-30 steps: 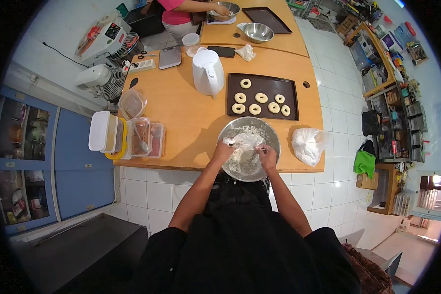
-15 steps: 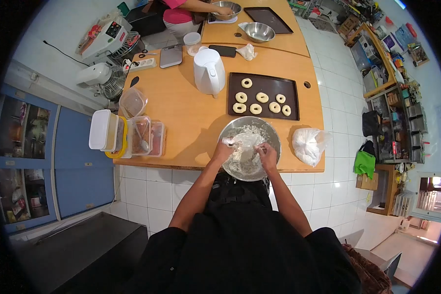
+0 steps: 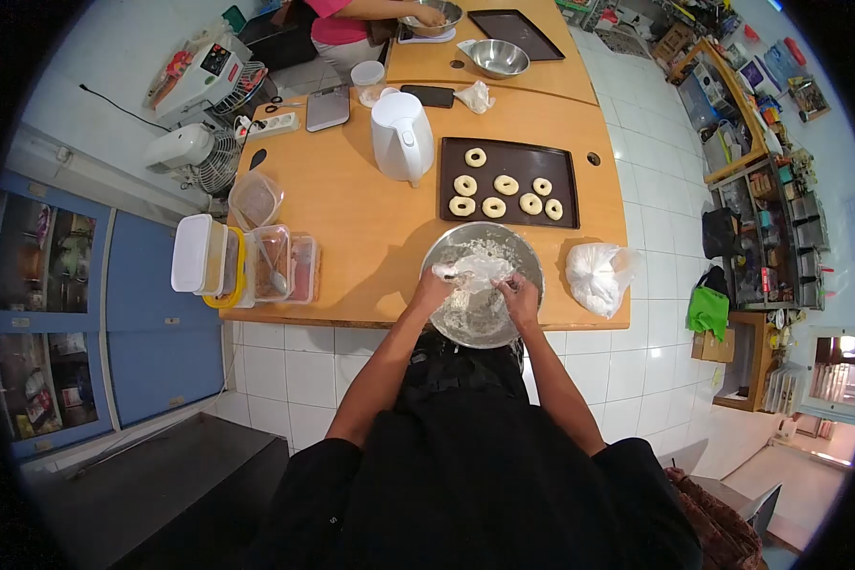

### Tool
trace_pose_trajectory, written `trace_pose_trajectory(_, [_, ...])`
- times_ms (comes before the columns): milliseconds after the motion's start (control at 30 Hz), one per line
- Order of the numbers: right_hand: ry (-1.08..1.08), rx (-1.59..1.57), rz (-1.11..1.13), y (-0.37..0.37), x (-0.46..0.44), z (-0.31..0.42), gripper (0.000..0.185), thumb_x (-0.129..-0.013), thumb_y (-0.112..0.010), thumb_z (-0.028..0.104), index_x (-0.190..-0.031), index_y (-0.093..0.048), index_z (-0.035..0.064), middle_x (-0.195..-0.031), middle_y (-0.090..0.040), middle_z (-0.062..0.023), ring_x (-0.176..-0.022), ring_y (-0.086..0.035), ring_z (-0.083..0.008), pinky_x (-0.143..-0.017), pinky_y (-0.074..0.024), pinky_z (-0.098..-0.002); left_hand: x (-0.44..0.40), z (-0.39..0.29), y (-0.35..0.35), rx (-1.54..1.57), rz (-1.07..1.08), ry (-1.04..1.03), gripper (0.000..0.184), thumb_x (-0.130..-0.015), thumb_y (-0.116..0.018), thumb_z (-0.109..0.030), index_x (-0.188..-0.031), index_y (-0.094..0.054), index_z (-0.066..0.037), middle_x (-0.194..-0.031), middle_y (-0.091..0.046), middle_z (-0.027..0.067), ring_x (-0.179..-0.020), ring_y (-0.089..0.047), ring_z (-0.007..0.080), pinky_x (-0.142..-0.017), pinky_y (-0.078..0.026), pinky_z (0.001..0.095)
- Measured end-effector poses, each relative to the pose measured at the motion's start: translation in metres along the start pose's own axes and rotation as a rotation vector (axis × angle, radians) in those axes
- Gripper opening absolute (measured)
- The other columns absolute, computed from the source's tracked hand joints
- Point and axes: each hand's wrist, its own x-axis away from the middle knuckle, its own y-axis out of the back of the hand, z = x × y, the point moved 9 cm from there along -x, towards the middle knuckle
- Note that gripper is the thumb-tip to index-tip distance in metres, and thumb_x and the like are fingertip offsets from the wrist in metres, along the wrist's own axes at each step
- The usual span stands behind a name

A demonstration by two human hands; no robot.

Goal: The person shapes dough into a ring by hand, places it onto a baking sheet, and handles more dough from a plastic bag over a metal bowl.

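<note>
A metal bowl (image 3: 530,313) with white flour inside stands at the table's front edge. Over it, a thin white plastic bag (image 3: 484,269) is stretched between my two hands. My left hand (image 3: 433,288) pinches the bag's left end near the rim. The right end is gripped by the closed fingers of my right hand (image 3: 520,296). Just behind the bowl lies a dark baking tray (image 3: 508,152) with several ring-shaped dough pieces (image 3: 505,185). To the right of the bowl sits a tied clear bag of white powder (image 3: 598,277).
A white kettle (image 3: 402,138) stands left of the tray. Plastic containers (image 3: 272,261) are grouped at the table's left edge. Farther back are a grey scale (image 3: 328,108), a phone (image 3: 428,96) and a second bowl (image 3: 498,59). Another person's hand (image 3: 430,15) is in a bowl at the far end.
The view has shifted very slightly. My hands stay over the bowl with the plastic bag between them, and only small finger movements show.
</note>
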Motion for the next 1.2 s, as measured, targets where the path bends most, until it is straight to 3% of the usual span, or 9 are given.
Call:
trace_pose_trajectory(100, [0.005,-0.049,-0.003,0.005,0.002,0.003,0.022,-0.08,-0.075,0.017,-0.075,-0.062,0.0001,-0.068,-0.063,-0.0053,-0.065,-0.054,-0.0096,-0.063,-0.0455,-0.0283,0.004,0.002,0.011,0.149,-0.107,0.176,0.045,-0.077,-0.079,-0.028,-0.108,-0.064,0.002,-0.101,-0.068,0.013,-0.09,-0.065,0.0205,-0.076,-0.051,0.0345])
trace_pose_trajectory(333, [-0.011,-0.067,-0.032,0.008,0.002,-0.011,0.017,-0.079,-0.072,0.015,-0.078,-0.065,-0.0009,-0.074,-0.068,-0.0116,-0.069,-0.063,-0.0163,-0.069,-0.0494,-0.0317,0.002,0.023,0.003,0.461,-0.084,0.293,0.029,-0.084,-0.073,-0.015,-0.106,-0.065,0.002,-0.096,-0.067,0.0054,-0.08,-0.061,0.0109,-0.068,-0.052,0.0264])
trace_pose_trajectory(433, [-0.027,-0.097,-0.024,0.008,0.005,-0.004,0.015,-0.081,-0.07,0.012,-0.08,-0.065,-0.002,-0.074,-0.069,-0.0119,-0.07,-0.065,-0.0161,-0.068,-0.0502,-0.0314,-0.002,0.038,0.007,0.424,-0.135,0.19,0.026,-0.085,-0.071,-0.014,-0.104,-0.065,0.002,-0.094,-0.067,0.0045,-0.078,-0.061,0.0106,-0.068,-0.052,0.0262])
trace_pose_trajectory(533, [-0.059,-0.103,-0.013,0.003,0.005,-0.011,0.013,-0.082,-0.07,0.01,-0.082,-0.065,-0.002,-0.078,-0.07,-0.0102,-0.072,-0.067,-0.0151,-0.062,-0.052,-0.0285,-0.006,0.065,-0.002,0.103,-0.049,0.163,0.022,-0.085,-0.07,-0.012,-0.101,-0.065,0.003,-0.091,-0.067,0.0051,-0.076,-0.061,0.0104,-0.068,-0.052,0.0253])
trace_pose_trajectory(633, [-0.114,-0.207,-0.006,0.0,0.004,-0.015,0.012,-0.083,-0.07,0.009,-0.085,-0.064,-0.0021,-0.079,-0.07,-0.0087,-0.071,-0.068,-0.0139,-0.057,-0.0539,-0.0264,-0.005,0.087,0.004,0.171,-0.172,0.211,0.028,-0.074,-0.073,-0.008,-0.1,-0.065,0.0,-0.083,-0.067,0.0107,-0.076,-0.061,0.0201,-0.069,-0.049,0.0354])
trace_pose_trajectory(733, [-0.161,-0.292,0.015,-0.003,0.006,-0.012,0.011,-0.083,-0.067,0.006,-0.09,-0.064,-0.0031,-0.082,-0.07,-0.0097,-0.072,-0.067,-0.0138,-0.058,-0.0553,-0.0264,-0.005,0.1,-0.005,0.348,-0.167,0.246,0.028,-0.074,-0.074,-0.009,-0.099,-0.065,0.001,-0.085,-0.068,0.0107,-0.078,-0.063,0.0201,-0.07,-0.049,0.0344])
trace_pose_trajectory(833, [-0.139,-0.281,0.025,-0.004,0.003,-0.017,0.009,-0.084,-0.066,0.003,-0.09,-0.064,-0.0031,-0.083,-0.069,-0.0098,-0.074,-0.067,-0.0141,-0.06,-0.0556,-0.0266,0.001,0.06,0.002,0.225,-0.119,0.138,0.02,-0.086,-0.068,-0.011,-0.098,-0.064,0.005,-0.089,-0.067,0.0071,-0.076,-0.062,0.0118,-0.066,-0.052,0.0271])
trace_pose_trajectory(967, [-0.167,-0.474,0.026,-0.011,0.004,-0.027,0.007,-0.084,-0.066,0.003,-0.088,-0.063,-0.0025,-0.084,-0.069,-0.01,-0.075,-0.067,-0.0141,-0.06,-0.0557,-0.0273,0.01,0.015,0.016,0.313,-0.135,0.2,0.022,-0.086,-0.069,-0.012,-0.099,-0.063,0.005,-0.09,-0.067,0.0078,-0.076,-0.062,0.0121,-0.066,-0.053,0.0266])
trace_pose_trajectory(1200, [-0.149,-0.303,0.075,-0.01,0.0,-0.031,0.012,-0.085,-0.066,0.003,-0.092,-0.06,-0.0032,-0.089,-0.068,-0.0103,-0.08,-0.068,-0.0163,-0.064,-0.0576,-0.0285,0.008,0.028,0.012,0.451,-0.134,0.229,0.023,-0.084,-0.071,-0.011,-0.101,-0.065,0.003,-0.088,-0.068,0.0082,-0.077,-0.061,0.0123,-0.066,-0.051,0.0281])
